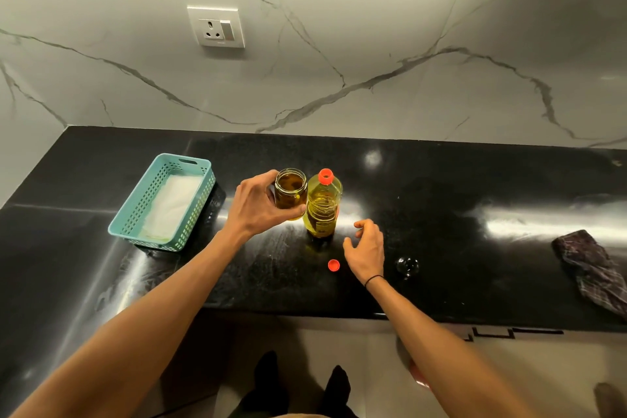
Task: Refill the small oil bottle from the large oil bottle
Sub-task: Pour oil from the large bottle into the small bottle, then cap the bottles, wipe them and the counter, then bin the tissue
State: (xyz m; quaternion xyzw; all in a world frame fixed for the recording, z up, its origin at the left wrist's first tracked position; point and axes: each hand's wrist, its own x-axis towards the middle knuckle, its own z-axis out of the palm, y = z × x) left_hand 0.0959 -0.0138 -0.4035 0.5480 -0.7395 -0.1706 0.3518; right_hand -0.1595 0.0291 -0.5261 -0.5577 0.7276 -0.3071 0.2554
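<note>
Pouring looks next: left hand (259,205) wraps the open small jar (290,194) mid-counter, right hand (365,249) spread and empty beside the uncapped large bottle (323,204), needing to grasp and tilt it.

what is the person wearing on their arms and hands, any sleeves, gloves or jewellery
Both forearms are bare up to the frame's edge: no sleeves show and there are no gloves. The left hand has no visible rings, watch or band. The right hand has one thin black band around the wrist, like a hair tie or cord. No rings show on its fingers.
</note>
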